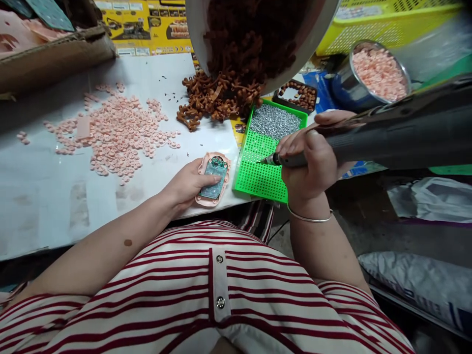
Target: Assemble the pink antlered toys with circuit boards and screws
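Observation:
My left hand (186, 184) holds a pink plastic shell (214, 178) with a green circuit board in it, flat on the white table's near edge. My right hand (313, 157) is wrapped round a dark electric screwdriver (387, 135). Its tip hangs over a green perforated tray (258, 167) that carries a heap of small silver screws (275, 122) at its far end. The tip is a short way to the right of the shell, apart from it.
Pink plastic rings (118, 130) lie scattered over the white table (44, 196). Brown plastic parts (217, 98) spill from a tilted white bowl (317, 29). A metal tin of pink pieces (379, 71), a small black tray of brown parts (300, 96), a yellow basket (387, 19) and a cardboard box (51, 54) stand behind.

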### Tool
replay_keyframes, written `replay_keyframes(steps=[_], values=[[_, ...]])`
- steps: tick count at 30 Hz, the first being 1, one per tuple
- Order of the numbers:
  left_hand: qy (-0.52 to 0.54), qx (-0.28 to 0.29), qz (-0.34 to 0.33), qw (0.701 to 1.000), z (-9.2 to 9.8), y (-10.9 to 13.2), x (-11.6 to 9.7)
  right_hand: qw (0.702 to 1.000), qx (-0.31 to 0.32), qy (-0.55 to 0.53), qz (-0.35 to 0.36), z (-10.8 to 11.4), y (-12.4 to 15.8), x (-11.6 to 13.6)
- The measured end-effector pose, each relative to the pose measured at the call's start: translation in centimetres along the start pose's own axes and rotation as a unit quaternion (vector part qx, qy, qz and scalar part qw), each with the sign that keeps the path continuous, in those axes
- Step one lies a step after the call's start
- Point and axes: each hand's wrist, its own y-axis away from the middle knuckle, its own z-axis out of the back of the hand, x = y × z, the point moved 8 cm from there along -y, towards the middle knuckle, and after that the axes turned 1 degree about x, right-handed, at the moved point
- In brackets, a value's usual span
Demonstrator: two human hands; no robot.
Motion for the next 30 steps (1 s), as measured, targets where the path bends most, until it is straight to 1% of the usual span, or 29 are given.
replay_keyframes(steps=[6,10,14,20,23,27,30], values=[[-0.014,-0.006,0.001,1.0,0.0,-0.1,0.2,0.998,0.02,0.063,-0.009,0.3,0.4,-1.7],[-0.014,-0.006,0.003,1.0,0.1,0.0,0.1,0.997,0.008,0.074,-0.001,0.5,0.4,-2.0],[-0.013,-0.002,0.004,1.0,0.1,-0.1,0.2,0.996,0.011,0.092,-0.003,0.5,0.3,-2.2],[-0.011,0.005,0.006,1.0,0.0,0.0,0.3,0.995,0.024,0.093,0.004,0.3,0.2,-2.2],[-0.007,0.008,0.002,1.0,0.0,0.0,0.2,0.996,0.027,0.083,-0.01,0.2,0.4,-2.4],[-0.003,0.009,-0.003,1.0,0.0,0.1,0.1,0.998,0.012,0.057,-0.034,0.4,0.8,-2.6],[0.004,0.006,-0.007,1.0,0.1,0.1,0.0,0.998,-0.014,0.048,-0.03,0.5,0.7,-1.6]])
